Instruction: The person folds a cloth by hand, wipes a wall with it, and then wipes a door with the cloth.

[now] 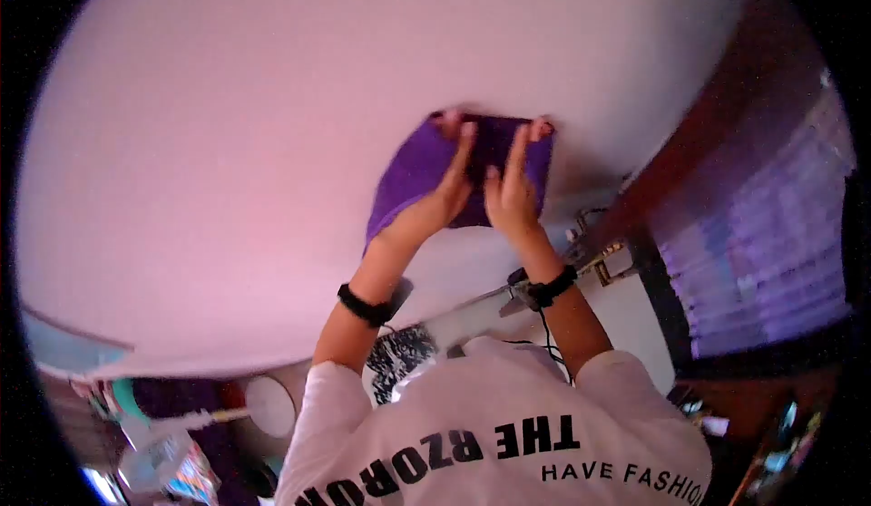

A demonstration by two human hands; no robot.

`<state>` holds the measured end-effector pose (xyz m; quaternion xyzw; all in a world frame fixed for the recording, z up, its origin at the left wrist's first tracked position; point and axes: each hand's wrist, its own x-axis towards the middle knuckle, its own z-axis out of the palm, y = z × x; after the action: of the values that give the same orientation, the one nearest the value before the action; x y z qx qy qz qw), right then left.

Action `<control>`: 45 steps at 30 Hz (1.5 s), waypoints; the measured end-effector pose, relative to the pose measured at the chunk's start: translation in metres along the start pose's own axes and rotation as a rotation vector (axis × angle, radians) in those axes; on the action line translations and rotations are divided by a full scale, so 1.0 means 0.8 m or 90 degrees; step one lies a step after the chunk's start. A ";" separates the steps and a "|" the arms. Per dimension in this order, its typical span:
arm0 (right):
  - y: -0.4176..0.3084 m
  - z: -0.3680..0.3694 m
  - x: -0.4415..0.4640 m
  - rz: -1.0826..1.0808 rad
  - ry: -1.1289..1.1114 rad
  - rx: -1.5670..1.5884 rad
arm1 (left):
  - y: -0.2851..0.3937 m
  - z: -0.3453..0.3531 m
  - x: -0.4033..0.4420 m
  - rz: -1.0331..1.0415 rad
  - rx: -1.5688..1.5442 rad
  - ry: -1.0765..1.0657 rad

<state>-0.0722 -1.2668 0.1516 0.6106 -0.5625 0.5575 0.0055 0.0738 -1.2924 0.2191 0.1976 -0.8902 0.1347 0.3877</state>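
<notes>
A purple cloth (pixel 406 169), dark in its middle, is spread between my two hands against a large pale surface. My left hand (pixel 447 184) is at its left part, with fingertips curled at the upper edge. My right hand (pixel 514 189) is at the right part, its fingers reaching the upper right corner. Both hands appear closed on the cloth, though blur hides the exact finger contact. The cloth's left side hangs down beside my left wrist.
A pale surface (pixel 227 143) fills most of the view. To the right are a dark wooden frame (pixel 680 125) and a purple curtain (pixel 762 243). Metal fittings (pixel 603 261) sit near my right forearm. A plastic bag (pixel 181 470) lies at the lower left.
</notes>
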 end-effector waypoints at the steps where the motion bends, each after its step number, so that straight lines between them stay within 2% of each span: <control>1: -0.016 -0.007 0.009 -0.144 0.057 -0.118 | -0.002 0.000 -0.001 -0.015 0.020 0.034; 2: -0.031 -0.007 0.015 -0.156 0.048 -0.067 | -0.008 -0.003 -0.005 -0.027 0.005 0.085; 3: -0.041 -0.007 0.019 -0.198 0.048 -0.104 | -0.012 -0.006 -0.010 -0.040 -0.008 0.131; 4: -0.055 -0.004 0.021 -0.226 0.039 -0.086 | -0.013 -0.011 -0.018 -0.087 0.032 0.153; 5: -0.059 0.002 0.025 -0.262 -0.036 -0.068 | -0.016 -0.019 -0.029 -0.136 0.079 0.173; 6: -0.066 0.015 0.027 -0.297 -0.051 0.012 | -0.020 -0.028 -0.039 -0.166 0.136 0.194; 7: -0.078 0.019 0.029 -0.351 -0.054 0.006 | -0.022 -0.036 -0.047 -0.201 0.196 0.219; 9: -0.097 0.028 0.035 -0.429 -0.085 0.007 | -0.022 -0.053 -0.059 -0.264 0.233 0.236; 11: -0.089 0.016 0.036 -0.438 -0.113 0.020 | -0.017 -0.036 -0.065 -0.297 0.248 0.218; 14: -0.103 0.034 0.043 -0.456 -0.106 0.042 | -0.029 -0.053 -0.074 -0.310 0.212 0.200; 19: -0.108 0.032 0.042 -0.499 -0.094 0.050 | -0.023 -0.064 -0.075 -0.311 0.268 0.163; 22: -0.098 0.019 0.040 -0.505 -0.045 -0.045 | -0.014 -0.060 -0.070 -0.282 0.222 0.145; 23: -0.092 0.011 0.038 -0.479 -0.068 -0.029 | -0.014 -0.051 -0.071 -0.247 0.201 0.160; 27: -0.050 0.001 0.029 -0.426 0.114 -0.118 | 0.002 -0.015 -0.067 -0.193 0.149 0.107; 31: -0.033 -0.002 0.023 -0.423 0.194 -0.180 | 0.020 -0.016 -0.045 -0.159 0.167 0.120; 32: -0.027 -0.001 0.021 -0.438 0.181 -0.173 | 0.021 -0.020 -0.043 -0.165 0.159 0.098; 34: -0.033 0.000 0.015 -0.337 0.139 -0.145 | 0.020 -0.028 -0.046 -0.190 0.162 0.083; 38: -0.053 0.018 0.016 -0.366 0.115 -0.118 | 0.008 -0.042 -0.055 -0.231 0.219 0.114; 39: -0.060 0.042 0.034 -0.386 0.097 -0.101 | -0.023 -0.042 -0.060 -0.229 0.225 0.139; 45: -0.110 0.094 0.016 -0.507 0.005 -0.081 | -0.047 -0.054 -0.145 -0.327 0.267 0.155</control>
<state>0.0362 -1.2912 0.1863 0.7772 -0.3156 0.4779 0.2609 0.1903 -1.2805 0.1648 0.4726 -0.7117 0.2356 0.4632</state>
